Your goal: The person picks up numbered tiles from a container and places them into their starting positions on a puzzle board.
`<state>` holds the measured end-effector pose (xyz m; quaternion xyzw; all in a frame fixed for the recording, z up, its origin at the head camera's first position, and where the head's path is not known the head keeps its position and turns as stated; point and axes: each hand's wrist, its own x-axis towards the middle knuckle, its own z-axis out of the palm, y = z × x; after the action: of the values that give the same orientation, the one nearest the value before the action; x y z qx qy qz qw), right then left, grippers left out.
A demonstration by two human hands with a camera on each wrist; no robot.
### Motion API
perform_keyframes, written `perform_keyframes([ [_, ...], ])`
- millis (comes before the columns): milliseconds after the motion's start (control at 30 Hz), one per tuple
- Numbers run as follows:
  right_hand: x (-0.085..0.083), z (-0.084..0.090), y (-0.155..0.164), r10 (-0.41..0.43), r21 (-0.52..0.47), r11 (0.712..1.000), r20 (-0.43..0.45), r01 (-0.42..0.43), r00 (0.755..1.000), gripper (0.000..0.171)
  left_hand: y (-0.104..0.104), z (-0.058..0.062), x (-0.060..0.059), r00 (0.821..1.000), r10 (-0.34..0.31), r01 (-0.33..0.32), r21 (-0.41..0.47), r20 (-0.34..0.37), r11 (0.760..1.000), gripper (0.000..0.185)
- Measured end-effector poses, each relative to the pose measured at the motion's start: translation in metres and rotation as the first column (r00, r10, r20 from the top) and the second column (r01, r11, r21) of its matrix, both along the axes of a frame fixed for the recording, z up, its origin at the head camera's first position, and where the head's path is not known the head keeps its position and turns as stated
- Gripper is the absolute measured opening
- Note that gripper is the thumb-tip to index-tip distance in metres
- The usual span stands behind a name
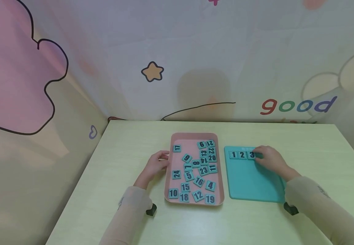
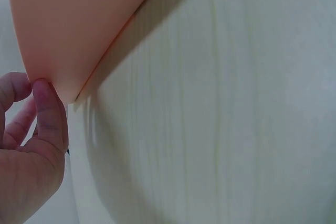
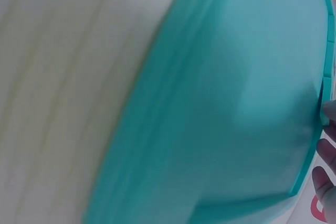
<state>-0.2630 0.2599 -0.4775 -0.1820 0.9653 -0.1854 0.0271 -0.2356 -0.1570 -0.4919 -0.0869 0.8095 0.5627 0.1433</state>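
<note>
I observed the right hand (image 1: 271, 160) resting its fingertips on tile 3 (image 1: 251, 155), seated beside tiles 1 and 2 in the teal board (image 1: 250, 185); the grip was unclear. The left hand (image 1: 155, 165), relaxed, touched the pink tray (image 1: 168, 170).

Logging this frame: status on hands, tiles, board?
Left hand touches pink tray edge. Right hand on tile 3, teal board top row after 1, 2. Nothing in the way.
</note>
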Motion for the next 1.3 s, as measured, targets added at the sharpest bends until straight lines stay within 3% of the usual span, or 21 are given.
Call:
perform_keyframes([
  [600,0.003,-0.013,-0.007,-0.027,-0.011,1.0,-0.116,0.026,0.993,0.031,0.001,0.001,0.0,1.0,0.002,-0.002,0.005,-0.001,1.0,0.039],
  [1000,0.003,0.01,-0.033,-0.051,-0.173,0.985,-0.142,0.026,0.989,0.03,0.001,0.001,0.002,1.0,-0.009,0.009,0.009,-0.011,1.0,0.04],
  [1300,0.02,0.026,-0.074,0.054,-0.162,0.985,-0.073,-0.065,0.996,0.035,0.001,0.002,0.001,1.0,-0.003,0.003,0.002,-0.008,1.0,0.039],
])
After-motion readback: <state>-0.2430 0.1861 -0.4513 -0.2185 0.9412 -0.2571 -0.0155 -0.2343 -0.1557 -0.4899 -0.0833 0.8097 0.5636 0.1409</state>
